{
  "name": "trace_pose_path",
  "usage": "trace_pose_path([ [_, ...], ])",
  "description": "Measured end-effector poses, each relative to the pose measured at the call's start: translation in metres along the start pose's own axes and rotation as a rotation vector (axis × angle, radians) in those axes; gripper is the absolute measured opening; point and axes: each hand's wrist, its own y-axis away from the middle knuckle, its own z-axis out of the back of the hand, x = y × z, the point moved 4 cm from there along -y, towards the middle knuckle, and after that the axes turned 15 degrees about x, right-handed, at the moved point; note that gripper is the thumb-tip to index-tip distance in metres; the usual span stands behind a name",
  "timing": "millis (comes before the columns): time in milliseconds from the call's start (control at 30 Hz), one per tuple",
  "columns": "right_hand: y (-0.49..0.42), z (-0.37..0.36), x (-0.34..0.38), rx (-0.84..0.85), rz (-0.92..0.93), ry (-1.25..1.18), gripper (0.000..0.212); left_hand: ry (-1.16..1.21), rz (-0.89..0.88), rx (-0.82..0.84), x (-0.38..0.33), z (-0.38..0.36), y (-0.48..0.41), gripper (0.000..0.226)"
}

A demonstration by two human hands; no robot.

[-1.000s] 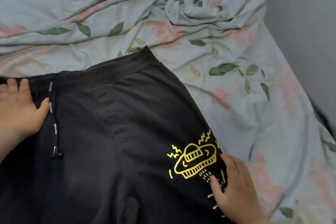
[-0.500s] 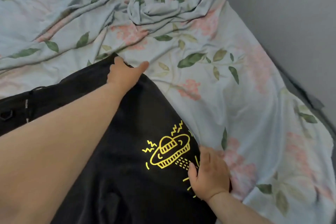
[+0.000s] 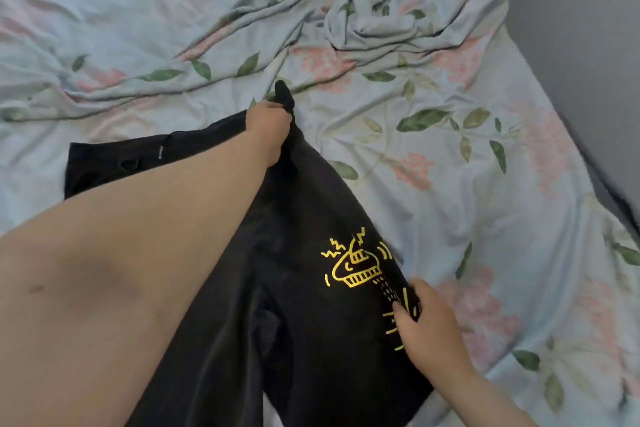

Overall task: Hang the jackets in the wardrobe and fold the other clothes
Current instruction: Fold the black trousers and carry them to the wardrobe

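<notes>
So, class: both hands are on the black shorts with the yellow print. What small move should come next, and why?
Probably carry the held side across to the left, folding the black fabric shorts in half. The left hand grips the raised waistband corner, the right hand pinches the side edge by the yellow print, and the rest lies flat on the floral bedsheet.

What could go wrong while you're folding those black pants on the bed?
1. The left hand grips just one corner of the black pants, so the cloth might slip out and flop back crooked.
2. The cloth is bunched near the yellow drawing by the right hand, so wrinkles may get folded in.
3. The bed sheet underneath is rumpled, so the fold could turn out lumpy.
</notes>
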Motion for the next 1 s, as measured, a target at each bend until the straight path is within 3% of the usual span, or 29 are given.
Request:
trace_pose_path([
  [167, 0.060, -0.034, 0.083, 0.227, 0.198, 0.017, 0.048, 0.203, -0.008, -0.002, -0.008, 0.055, 0.028, 0.035],
  [333, 0.091, -0.115, 0.149, 0.593, 0.211, -0.155, 0.076, 0.301, -0.022, -0.014, 0.002, 0.122, 0.050, 0.035],
  [533, 0.112, -0.230, 0.199, 0.834, 0.236, -0.157, 0.091, 0.310, -0.101, -0.112, 0.035, 0.214, 0.078, 0.046],
  [900, 0.131, -0.361, 0.221, 0.977, 0.197, -0.001, 0.079, 0.269, -0.021, -0.355, 0.137, 0.320, 0.117, 0.028],
  [1000, 0.130, -0.354, 0.198, 0.961, 0.227, 0.008, 0.073, 0.230, 0.004, -0.375, 0.167, 0.316, 0.150, 0.005],
])
